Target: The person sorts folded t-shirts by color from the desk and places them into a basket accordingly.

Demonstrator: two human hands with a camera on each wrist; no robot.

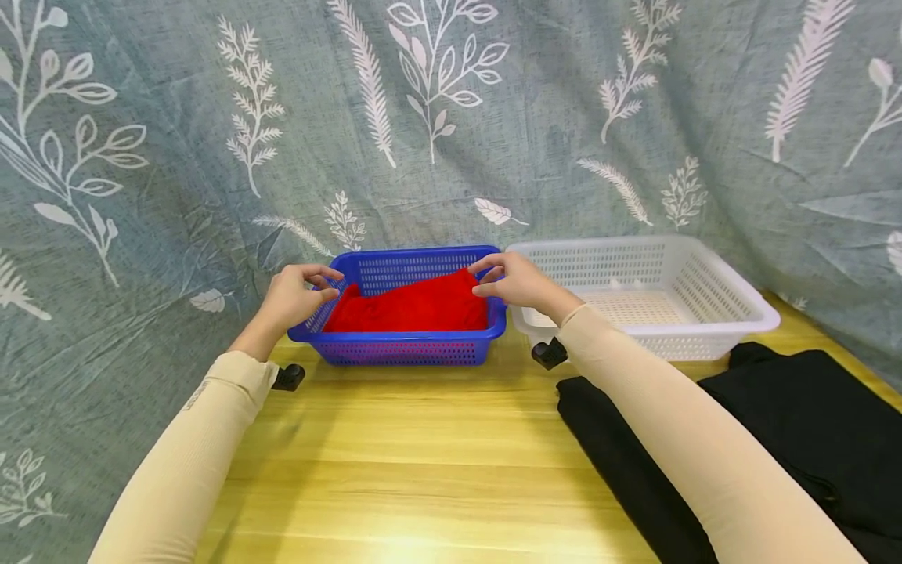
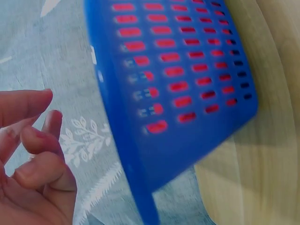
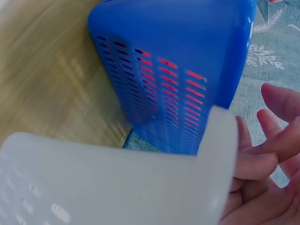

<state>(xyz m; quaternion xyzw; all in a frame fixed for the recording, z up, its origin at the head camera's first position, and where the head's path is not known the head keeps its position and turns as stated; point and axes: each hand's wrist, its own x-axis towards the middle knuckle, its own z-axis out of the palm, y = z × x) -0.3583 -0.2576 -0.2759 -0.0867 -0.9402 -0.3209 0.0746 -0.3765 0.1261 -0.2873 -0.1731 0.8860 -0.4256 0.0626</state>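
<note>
A red cloth [image 1: 416, 304] lies in the blue plastic basket [image 1: 402, 337], and its colour shows through the basket's slots in both wrist views. My left hand [image 1: 290, 298] hovers at the basket's left rim with loosely bent fingers and nothing between them. Over the right end of the basket is my right hand [image 1: 517, 280], its fingertips close to the upper corner of the red cloth. The right wrist view shows spread, bent fingers [image 3: 281, 145] without cloth in them, beyond the rim of a white basket [image 3: 108, 178].
To the right of the blue basket stands the white slotted basket [image 1: 705, 325]. Black folded garments [image 1: 810, 431] lie on the right of the wooden table [image 1: 395, 454], partly under my right forearm. A patterned grey-green curtain [image 1: 303, 117] hangs close behind the baskets.
</note>
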